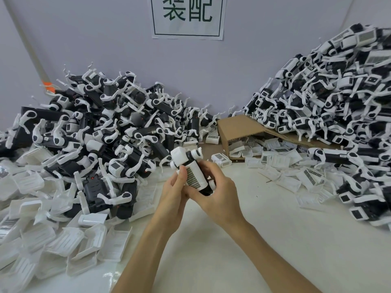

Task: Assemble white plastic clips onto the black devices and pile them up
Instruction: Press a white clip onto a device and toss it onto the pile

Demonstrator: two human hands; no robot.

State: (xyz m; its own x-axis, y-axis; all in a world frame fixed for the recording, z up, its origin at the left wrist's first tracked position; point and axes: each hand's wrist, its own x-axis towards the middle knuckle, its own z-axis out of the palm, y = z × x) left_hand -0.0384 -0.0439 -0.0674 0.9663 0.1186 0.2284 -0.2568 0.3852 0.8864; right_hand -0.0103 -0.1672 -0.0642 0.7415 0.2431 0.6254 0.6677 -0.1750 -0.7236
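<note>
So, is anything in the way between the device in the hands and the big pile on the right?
Nothing visible blocks it. The left hand and right hand hold the clipped device above the table. Only loose white clips lie low before the right pile, and the cardboard box sits farther back.

Left heap of devices (105, 127) and right heap (338, 102) flank a cardboard box (243, 125) on the desk (275, 240); loose clips (42, 240) lie front left, with a sign (187, 16) on the wall behind.

The wall sign (187, 17) runs off the top edge. The black device (204, 190) is mostly hidden — white clip (198, 166) and fingers (181, 176) cover it — its label (191, 176) unreadable.
</note>
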